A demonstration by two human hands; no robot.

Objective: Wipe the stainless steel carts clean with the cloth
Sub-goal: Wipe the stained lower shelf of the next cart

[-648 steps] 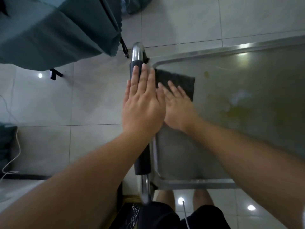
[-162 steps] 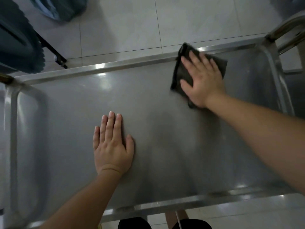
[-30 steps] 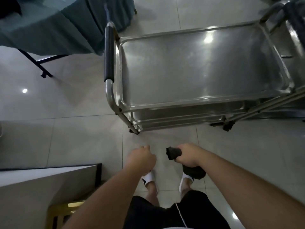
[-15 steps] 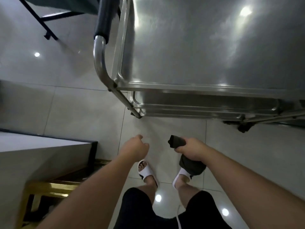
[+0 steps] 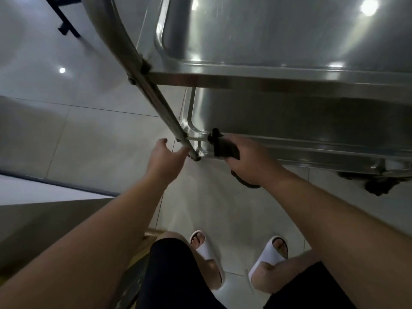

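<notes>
The stainless steel cart fills the upper right, its top tray close to the camera and a lower shelf showing beneath it. My right hand grips the dark cloth bunched up, right at the front left corner of the lower shelf. My left hand reaches toward the cart's slanted corner post, fingers loosely curled and just beside the post's lower end; it holds nothing.
A black caster wheel sits under the cart at the right. A low ledge or counter runs along the left. Black table legs stand at the upper left. Grey floor tiles lie between my feet and the cart.
I have bent down and moved closer to the cart. Both hands rose from in front of my legs to the lower shelf's front left corner, the right still holding the cloth.
</notes>
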